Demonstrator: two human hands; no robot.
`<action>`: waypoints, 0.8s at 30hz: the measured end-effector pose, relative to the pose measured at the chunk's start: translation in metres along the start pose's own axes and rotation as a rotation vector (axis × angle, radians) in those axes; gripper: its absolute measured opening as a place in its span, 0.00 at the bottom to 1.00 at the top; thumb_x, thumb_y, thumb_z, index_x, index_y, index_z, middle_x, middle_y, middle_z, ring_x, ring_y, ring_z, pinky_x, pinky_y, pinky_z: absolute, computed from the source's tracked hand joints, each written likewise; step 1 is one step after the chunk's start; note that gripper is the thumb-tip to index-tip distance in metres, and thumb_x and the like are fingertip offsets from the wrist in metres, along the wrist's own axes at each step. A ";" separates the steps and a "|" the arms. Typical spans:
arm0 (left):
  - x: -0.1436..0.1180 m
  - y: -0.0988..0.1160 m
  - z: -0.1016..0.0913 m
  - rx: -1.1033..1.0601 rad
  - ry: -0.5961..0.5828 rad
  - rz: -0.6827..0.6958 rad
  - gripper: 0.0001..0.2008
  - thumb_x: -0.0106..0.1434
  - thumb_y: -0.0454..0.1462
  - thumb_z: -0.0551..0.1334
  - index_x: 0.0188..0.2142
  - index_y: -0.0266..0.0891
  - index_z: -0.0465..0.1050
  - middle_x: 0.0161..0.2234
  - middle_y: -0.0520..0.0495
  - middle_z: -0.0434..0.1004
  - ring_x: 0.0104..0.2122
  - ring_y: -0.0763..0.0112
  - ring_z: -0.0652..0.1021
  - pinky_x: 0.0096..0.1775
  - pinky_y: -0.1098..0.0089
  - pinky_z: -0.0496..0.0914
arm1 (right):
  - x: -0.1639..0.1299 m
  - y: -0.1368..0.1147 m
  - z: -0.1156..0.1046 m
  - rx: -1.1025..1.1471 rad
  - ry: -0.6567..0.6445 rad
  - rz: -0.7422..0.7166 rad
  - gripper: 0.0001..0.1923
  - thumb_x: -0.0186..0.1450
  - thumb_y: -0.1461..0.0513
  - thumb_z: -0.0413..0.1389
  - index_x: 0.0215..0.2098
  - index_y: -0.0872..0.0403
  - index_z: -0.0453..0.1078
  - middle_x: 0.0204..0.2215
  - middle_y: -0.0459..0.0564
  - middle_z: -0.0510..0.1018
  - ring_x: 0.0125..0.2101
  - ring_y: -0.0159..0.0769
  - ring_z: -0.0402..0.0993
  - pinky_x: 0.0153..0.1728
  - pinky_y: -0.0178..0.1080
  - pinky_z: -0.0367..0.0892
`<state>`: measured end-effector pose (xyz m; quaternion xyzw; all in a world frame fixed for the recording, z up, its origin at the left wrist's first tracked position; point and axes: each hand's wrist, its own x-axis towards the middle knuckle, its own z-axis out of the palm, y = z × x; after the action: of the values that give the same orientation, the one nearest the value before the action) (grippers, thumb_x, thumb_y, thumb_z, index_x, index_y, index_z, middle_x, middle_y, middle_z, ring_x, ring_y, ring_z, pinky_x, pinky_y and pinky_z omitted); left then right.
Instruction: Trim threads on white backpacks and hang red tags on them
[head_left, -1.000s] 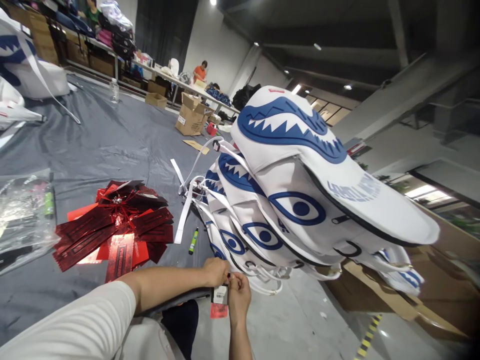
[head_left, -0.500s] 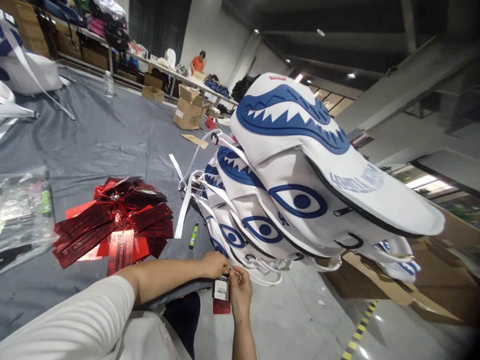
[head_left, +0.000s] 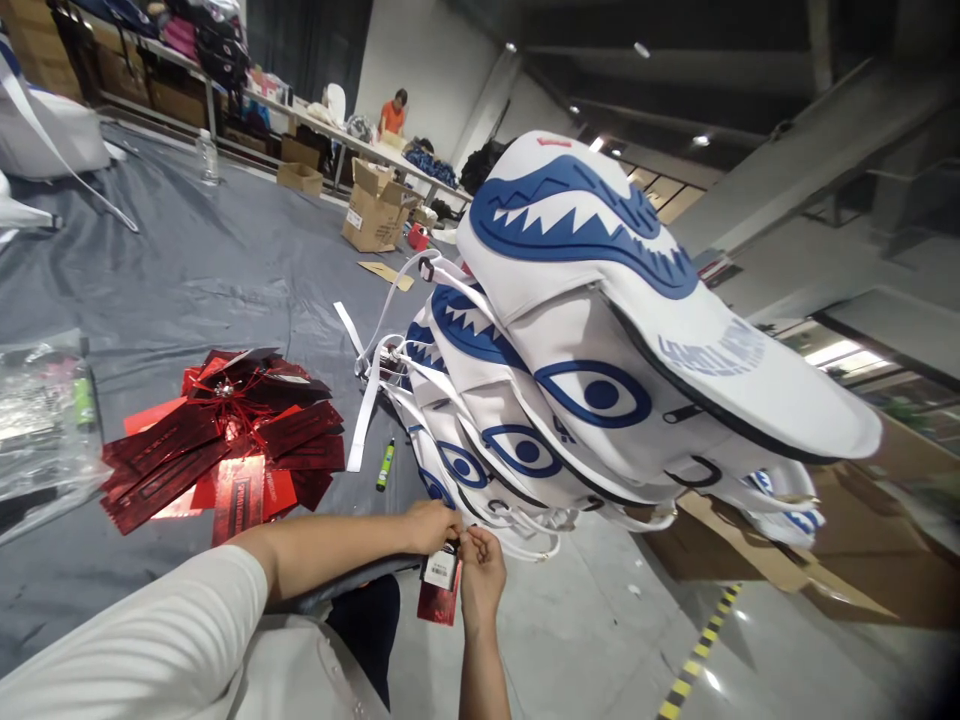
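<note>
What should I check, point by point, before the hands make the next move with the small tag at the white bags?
1. Both hands at the tag: ok. The left hand and the right hand meet above the hang tag.
2. Tag held: ok, it hangs between the fingertips.
3. Tag's string fastened to a bag: cannot tell, the fingers hide it.
4. Stack of white shark-face bags steady: cannot tell; it leans over the floor.
5. More tags at hand: ok, the pile of red tags lies on the grey sheet beside the left arm.
6. Green marker out of the way: ok, it lies apart from the hands.
</note>
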<state>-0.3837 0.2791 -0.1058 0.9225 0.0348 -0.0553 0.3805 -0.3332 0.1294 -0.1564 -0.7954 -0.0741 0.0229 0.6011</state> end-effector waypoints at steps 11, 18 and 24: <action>-0.024 -0.004 -0.032 0.050 0.170 0.016 0.13 0.68 0.41 0.60 0.51 0.49 0.72 0.52 0.54 0.78 0.50 0.71 0.77 0.49 0.76 0.69 | -0.007 -0.009 -0.006 -0.137 -0.032 -0.040 0.20 0.54 0.46 0.61 0.35 0.53 0.73 0.27 0.51 0.79 0.30 0.42 0.77 0.34 0.42 0.72; -0.056 -0.115 -0.150 0.341 0.286 -0.486 0.18 0.74 0.40 0.49 0.43 0.32 0.75 0.42 0.35 0.78 0.46 0.55 0.79 0.47 0.58 0.73 | -0.031 0.008 0.011 -0.492 0.066 -0.550 0.18 0.71 0.55 0.47 0.45 0.53 0.76 0.46 0.58 0.80 0.49 0.44 0.75 0.51 0.44 0.68; -0.016 -0.187 -0.193 0.533 0.198 -0.431 0.16 0.69 0.41 0.61 0.52 0.36 0.72 0.51 0.42 0.75 0.49 0.62 0.77 0.50 0.55 0.74 | -0.047 0.026 0.084 -0.454 -0.081 -0.831 0.14 0.72 0.63 0.47 0.43 0.55 0.75 0.38 0.55 0.82 0.41 0.41 0.77 0.44 0.43 0.71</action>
<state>-0.4053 0.5472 -0.0980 0.9617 0.2497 -0.0518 0.1009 -0.3882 0.1951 -0.2071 -0.8082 -0.4126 -0.2051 0.3667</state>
